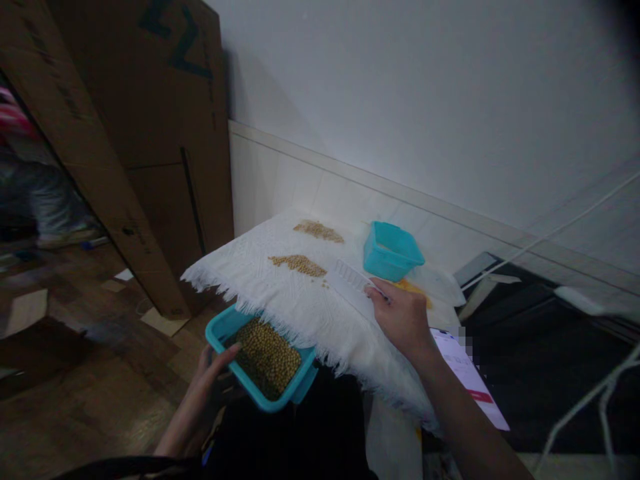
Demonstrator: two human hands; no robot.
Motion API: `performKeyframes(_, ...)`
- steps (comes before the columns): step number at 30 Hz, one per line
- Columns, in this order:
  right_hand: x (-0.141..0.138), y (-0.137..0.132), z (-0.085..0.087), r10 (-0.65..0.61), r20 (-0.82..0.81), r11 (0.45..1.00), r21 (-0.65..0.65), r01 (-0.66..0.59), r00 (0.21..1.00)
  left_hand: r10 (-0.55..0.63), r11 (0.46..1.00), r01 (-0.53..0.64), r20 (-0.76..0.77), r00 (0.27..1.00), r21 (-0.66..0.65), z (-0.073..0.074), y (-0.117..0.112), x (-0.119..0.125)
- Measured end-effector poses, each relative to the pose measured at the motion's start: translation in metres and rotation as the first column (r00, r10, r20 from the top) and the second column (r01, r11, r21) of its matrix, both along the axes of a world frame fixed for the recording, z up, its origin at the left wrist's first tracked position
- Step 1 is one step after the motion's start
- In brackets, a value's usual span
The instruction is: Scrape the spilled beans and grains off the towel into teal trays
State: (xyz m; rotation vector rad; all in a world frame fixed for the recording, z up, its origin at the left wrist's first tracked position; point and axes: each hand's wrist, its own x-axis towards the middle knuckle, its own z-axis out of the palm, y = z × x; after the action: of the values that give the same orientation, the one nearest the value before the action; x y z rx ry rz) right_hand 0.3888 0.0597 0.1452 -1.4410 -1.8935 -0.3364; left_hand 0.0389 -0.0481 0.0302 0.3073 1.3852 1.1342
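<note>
My left hand (207, 380) grips the near left corner of a teal tray (220, 333) full of tan beans (265, 357), held below the front edge of a white fringed cloth (300, 307). My right hand (403, 317) is closed on a flat white scraper (350, 277) that rests on the cloth. Two small piles of beans lie on the cloth, one nearer (299, 264) just left of the scraper, one farther back (319, 231). An empty teal tray (391, 251) sits on the cloth behind my right hand.
Large cardboard sheets (145, 133) lean against the wall at left. A white paper with red print (470, 377) lies under my right forearm. White cables (590, 400) run at right. A dark wooden floor (75, 373) is at left, and a blurred person stands at far left.
</note>
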Motion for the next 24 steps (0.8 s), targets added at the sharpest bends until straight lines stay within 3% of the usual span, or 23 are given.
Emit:
performKeyframes(14, -0.030, 0.003, -0.001, 0.183, -0.054, 0.983, -0.014, -0.184, 0.982, 0.024, 0.999, -0.025, 0.005, 1.000, 0.020, -0.006, 0.002, 0.000)
performKeyframes(19, -0.033, -0.002, -0.003, 0.303, -0.084, 0.953, 0.035, -0.301, 0.949, 0.024, 0.999, -0.024, 0.010, 1.000, 0.028, -0.007, 0.001, -0.001)
performKeyframes(24, -0.042, -0.024, 0.002, 0.437, -0.056, 0.898, 0.081, -0.432, 0.898, 0.034, 0.999, -0.034, 0.007, 0.999, 0.028, -0.006, 0.000, 0.000)
